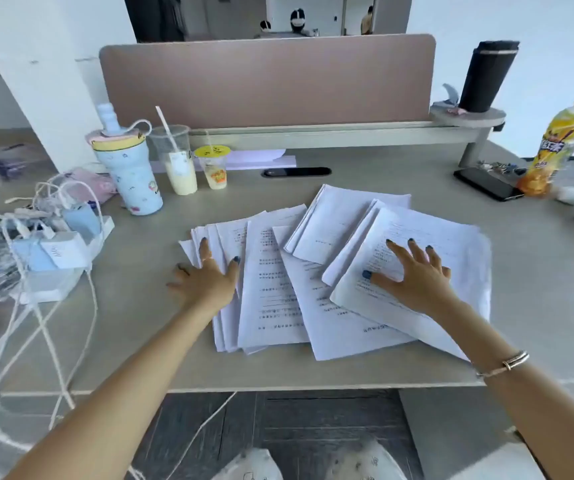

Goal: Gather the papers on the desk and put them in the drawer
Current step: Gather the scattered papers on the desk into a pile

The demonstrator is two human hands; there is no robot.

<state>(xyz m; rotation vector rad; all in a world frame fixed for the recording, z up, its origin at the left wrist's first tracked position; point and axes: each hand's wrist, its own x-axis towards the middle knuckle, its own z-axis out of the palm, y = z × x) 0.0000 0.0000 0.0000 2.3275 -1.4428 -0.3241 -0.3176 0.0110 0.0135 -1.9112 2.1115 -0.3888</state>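
Note:
Several white printed papers (271, 289) lie fanned out and overlapping across the middle of the grey desk (140, 341). My left hand (206, 282) rests flat on the left edge of the spread, fingers apart, palm partly on the desk. My right hand (413, 275) lies flat with spread fingers on a tilted stack of papers (452, 244) at the right side. Neither hand grips a sheet. No drawer shows in the head view.
A tumbler (129, 174) and two plastic cups (178, 161) stand back left beside a power strip with chargers and cables (53, 251). A phone (486, 183), a yellow bottle (555, 147) and a black flask (486, 77) are back right. A pink divider (268, 81) closes the rear.

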